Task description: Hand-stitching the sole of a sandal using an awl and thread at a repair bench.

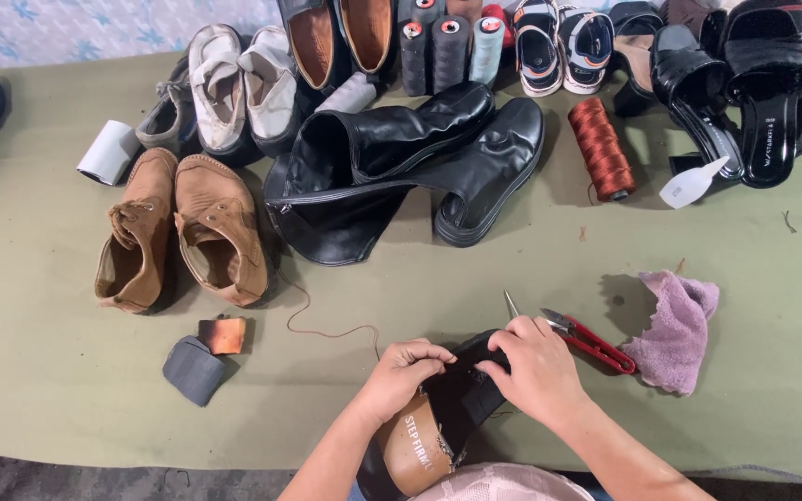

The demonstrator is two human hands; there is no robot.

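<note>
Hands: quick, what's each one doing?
Left hand: closed, gripping the black shoe.
Right hand: closed on the same shoe, near the needle.

Soft, even daylight, faint shadows, sharp focus, slight bending at the edges.

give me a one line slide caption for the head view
Left hand and right hand grip a black shoe beside red snips.

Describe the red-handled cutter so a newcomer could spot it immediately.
Start at the green table and find the right hand on the black shoe. Between it and the pink cloth lie the thread snips: the only tool with red handles and short metal blades.
</note>
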